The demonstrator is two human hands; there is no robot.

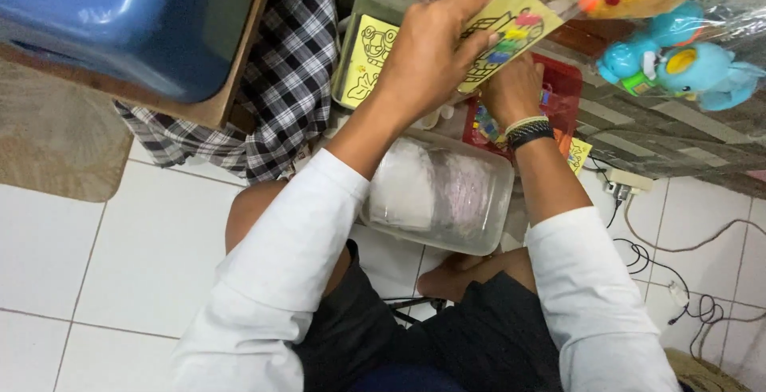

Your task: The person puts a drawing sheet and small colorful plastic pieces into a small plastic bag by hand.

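Yellow card (pixel 511 29) with black line art and bright colour patches; blue tub (pixel 136 17) upper left; black-and-white checked cloth (pixel 279 81) — white floor tiles (pixel 144 256), red tray (pixel 562 81), turquoise toy (pixel 686 69).

Left hand (pixel 431 57) gripping yellow card (pixel 504 31), right hand (pixel 511 89) in red tray (pixel 565 81)

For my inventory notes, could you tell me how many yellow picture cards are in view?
3: one card in the left hand, one in the clear tub, one corner by the right wrist. Others may be hidden.
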